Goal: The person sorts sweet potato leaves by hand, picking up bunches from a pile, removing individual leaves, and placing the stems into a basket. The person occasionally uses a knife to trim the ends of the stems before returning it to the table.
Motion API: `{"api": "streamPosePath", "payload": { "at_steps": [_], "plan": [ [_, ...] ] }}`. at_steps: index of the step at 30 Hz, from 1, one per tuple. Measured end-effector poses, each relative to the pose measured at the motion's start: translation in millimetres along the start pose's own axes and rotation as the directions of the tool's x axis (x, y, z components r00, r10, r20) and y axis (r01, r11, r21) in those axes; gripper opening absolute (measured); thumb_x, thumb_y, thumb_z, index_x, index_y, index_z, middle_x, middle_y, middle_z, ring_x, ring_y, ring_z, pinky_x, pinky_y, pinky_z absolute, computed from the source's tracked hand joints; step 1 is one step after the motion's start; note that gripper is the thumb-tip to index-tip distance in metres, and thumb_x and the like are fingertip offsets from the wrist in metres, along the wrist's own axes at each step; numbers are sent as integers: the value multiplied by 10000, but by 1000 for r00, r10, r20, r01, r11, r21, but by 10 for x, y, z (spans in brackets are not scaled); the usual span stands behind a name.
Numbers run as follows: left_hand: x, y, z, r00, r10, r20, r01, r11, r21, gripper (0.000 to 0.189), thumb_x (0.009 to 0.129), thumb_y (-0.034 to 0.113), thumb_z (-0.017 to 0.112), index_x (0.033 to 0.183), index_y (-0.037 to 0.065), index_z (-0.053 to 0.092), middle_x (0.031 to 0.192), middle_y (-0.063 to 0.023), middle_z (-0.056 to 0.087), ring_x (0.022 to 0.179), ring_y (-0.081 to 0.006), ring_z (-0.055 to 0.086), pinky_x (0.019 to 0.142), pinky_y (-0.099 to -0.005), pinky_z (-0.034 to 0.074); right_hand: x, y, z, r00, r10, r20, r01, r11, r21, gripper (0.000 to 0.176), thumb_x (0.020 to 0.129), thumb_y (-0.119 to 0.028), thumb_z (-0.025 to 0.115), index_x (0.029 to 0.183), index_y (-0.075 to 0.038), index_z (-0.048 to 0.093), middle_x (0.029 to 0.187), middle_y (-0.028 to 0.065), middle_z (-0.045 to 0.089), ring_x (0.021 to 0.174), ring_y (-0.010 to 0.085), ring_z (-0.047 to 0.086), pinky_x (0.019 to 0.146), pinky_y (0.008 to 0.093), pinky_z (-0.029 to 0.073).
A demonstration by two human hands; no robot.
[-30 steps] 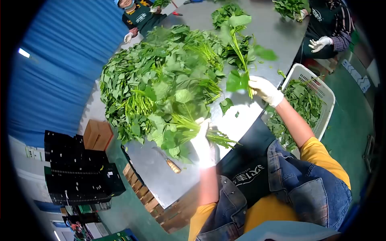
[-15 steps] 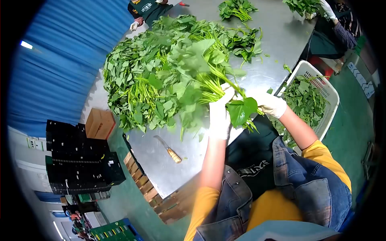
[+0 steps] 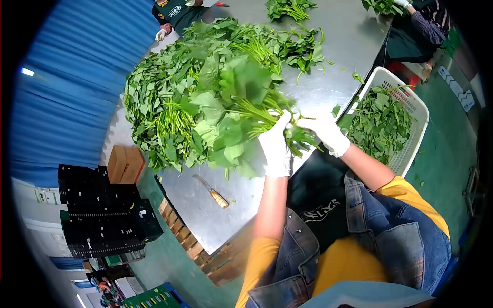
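My left hand (image 3: pixel 276 150), in a white glove, is closed round the stems of a bunch of leafy greens (image 3: pixel 241 123) held above the near side of the metal table (image 3: pixel 197 218). The leaves point left and the cut ends stick out to the right of my fist. My right hand (image 3: pixel 328 134), also gloved, has its fingers drawn together at the stems beside my left hand. A large pile of leafy greens (image 3: pixel 159 97) lies just beyond the bunch. A curved knife with a wooden handle (image 3: pixel 220 199) rests on the table to the left of my left forearm.
A white basket (image 3: pixel 422 123) holding loose leaves stands at the table's right edge. Another bunch (image 3: pixel 290 9) lies farther back. Co-workers' gloved hands (image 3: pixel 160 35) show at the far side. Black crates (image 3: pixel 97 205) and a cardboard box (image 3: pixel 126 164) are at left.
My right hand has moved in toward my left hand, and the big leaf between them no longer shows there. The bunch has shifted slightly left and down; the view has turned a little.
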State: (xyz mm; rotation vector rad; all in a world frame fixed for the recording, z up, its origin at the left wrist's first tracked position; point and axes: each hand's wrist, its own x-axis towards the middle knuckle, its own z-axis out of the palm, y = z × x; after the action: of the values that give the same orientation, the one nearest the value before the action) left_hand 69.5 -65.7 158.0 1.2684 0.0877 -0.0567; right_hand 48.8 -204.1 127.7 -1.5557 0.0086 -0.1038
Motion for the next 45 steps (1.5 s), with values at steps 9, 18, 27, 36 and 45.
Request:
{"api": "streamPosePath", "payload": {
  "at_steps": [9, 18, 27, 36, 45],
  "plan": [
    [169, 59, -443, 984, 28, -175, -40, 997, -63, 284, 818, -6, 668, 1095, 22, 618, 1014, -56, 616, 910, -162, 558, 850, -293, 447, -138, 291, -1114, 943, -328, -50, 35, -54, 998, 263, 1000, -187, 380, 1166, -72, 547, 900, -4, 522, 821, 116, 502, 838, 217, 424],
    [60, -234, -136, 999, -13, -32, 6, 977, -213, 259, 790, -24, 686, 1008, 45, 565, 931, -23, 572, 831, -134, 549, 756, -275, 460, -148, -128, -597, 988, 79, 130, -118, 940, 322, 446, 886, -259, 602, 1222, 30, 556, 983, 119, 666, 779, 170, 654, 669, 270, 542],
    [-321, 190, -217, 970, 229, -80, -209, 956, 206, 169, 848, 14, 640, 1010, -20, 608, 981, -68, 589, 902, -141, 539, 843, -273, 437, -109, -175, -109, 999, -17, -33, 23, 982, 188, 206, 838, -131, 656, 1009, -19, 677, 795, 34, 670, 691, 85, 588, 629, 201, 452],
    [-366, 525, -1163, 927, 167, -337, -294, 880, -372, 290, 915, 110, 581, 1180, 18, 508, 874, -25, 541, 821, -134, 504, 837, -273, 407, 393, 186, -534, 995, 51, -83, -8, 892, 451, 393, 937, -277, 562, 1246, -35, 534, 1024, 76, 632, 838, 128, 591, 673, 234, 498],
    [-555, 565, -1335, 913, 153, -378, -296, 886, -356, 223, 866, 65, 623, 1063, 50, 520, 809, -9, 494, 762, -116, 469, 762, -254, 377, 1554, 694, 338, 995, -59, 82, 101, 602, -792, 356, 782, -292, 652, 1037, -44, 672, 960, 169, 672, 839, 307, 649, 741, 394, 501]
  ]
}}
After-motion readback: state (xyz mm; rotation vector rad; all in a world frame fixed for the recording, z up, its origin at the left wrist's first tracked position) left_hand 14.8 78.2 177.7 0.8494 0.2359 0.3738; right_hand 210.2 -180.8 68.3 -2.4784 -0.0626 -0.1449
